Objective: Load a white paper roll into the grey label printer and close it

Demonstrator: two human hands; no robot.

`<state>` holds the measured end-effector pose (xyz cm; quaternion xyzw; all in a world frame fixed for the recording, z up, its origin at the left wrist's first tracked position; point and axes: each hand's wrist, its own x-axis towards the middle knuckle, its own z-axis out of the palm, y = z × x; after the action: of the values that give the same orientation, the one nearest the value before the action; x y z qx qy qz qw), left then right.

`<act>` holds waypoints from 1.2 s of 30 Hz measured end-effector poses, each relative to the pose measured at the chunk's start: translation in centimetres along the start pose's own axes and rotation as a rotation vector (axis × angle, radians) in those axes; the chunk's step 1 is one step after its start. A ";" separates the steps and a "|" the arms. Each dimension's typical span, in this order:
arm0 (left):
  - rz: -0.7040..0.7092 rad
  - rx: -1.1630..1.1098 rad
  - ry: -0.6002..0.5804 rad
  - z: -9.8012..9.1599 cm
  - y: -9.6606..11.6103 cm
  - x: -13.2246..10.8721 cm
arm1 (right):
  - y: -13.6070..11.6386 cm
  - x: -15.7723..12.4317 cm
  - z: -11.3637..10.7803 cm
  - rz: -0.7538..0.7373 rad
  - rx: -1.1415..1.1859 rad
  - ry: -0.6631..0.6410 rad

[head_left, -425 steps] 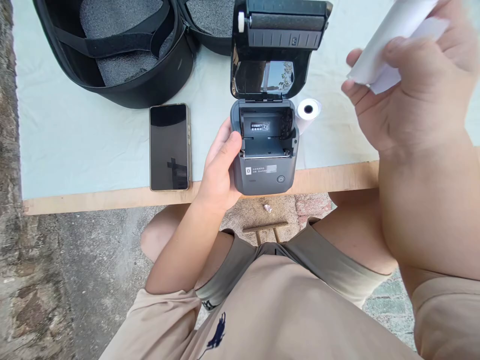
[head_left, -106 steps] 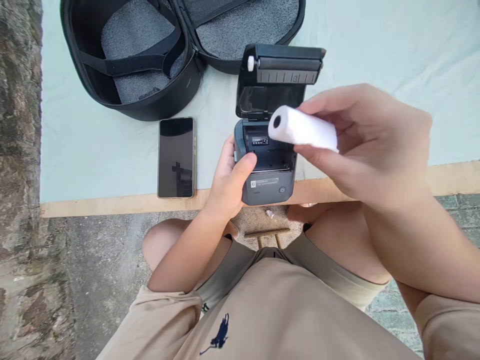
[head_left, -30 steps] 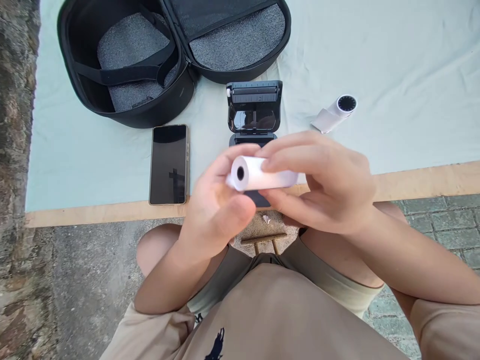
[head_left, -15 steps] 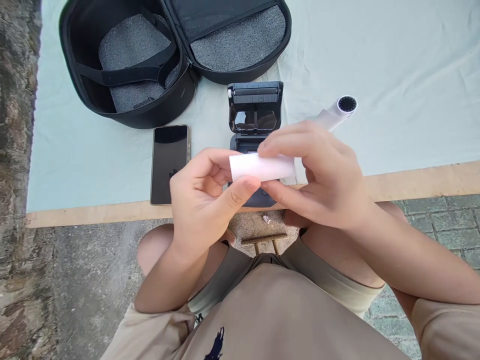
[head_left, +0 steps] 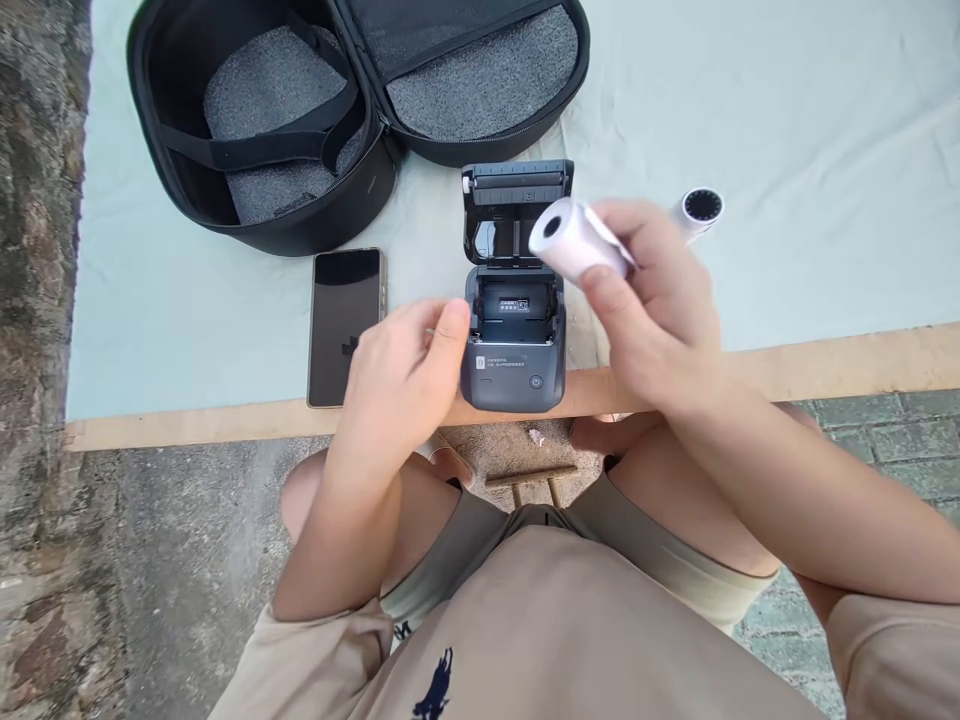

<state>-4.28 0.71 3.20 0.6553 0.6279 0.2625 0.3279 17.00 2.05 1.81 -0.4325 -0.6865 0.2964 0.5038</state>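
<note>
My right hand holds a white paper roll in the air above the right side of the label printer. The roll's dark core hole faces left toward me, and a loose paper edge lifts beside my fingers. The printer stands at the table's front edge with its lid raised and its paper bay bare. My left hand is by the printer's left side, thumb tip at its edge, fingers curled. A thin sliver shows by those fingers, too small to name.
A second roll with a dark core lies behind my right hand. Left of the printer is a phone, partly behind my left hand. An opened black case sits at the back left. The table's wooden edge runs in front.
Both hands held the roll over the printer before. My left hand has let go of it and moved down left; my right hand has raised and turned the roll, uncovering the printer's bay.
</note>
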 end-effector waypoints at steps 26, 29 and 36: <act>-0.153 -1.307 -0.144 4.9 -0.3 0.3 | -1.2 1.0 -0.2 -0.159 -0.088 -0.083; -0.130 -1.272 -0.146 5.4 -0.3 0.5 | -1.5 1.1 -0.9 -0.171 -0.336 -0.134; -0.102 -1.267 -0.175 5.7 -0.7 0.5 | -1.5 0.8 -0.7 -0.090 -0.686 -0.165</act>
<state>-0.43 0.63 -1.03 0.3228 0.3525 0.5121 0.7137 17.16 2.08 3.64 -0.5205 -0.8028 0.0599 0.2847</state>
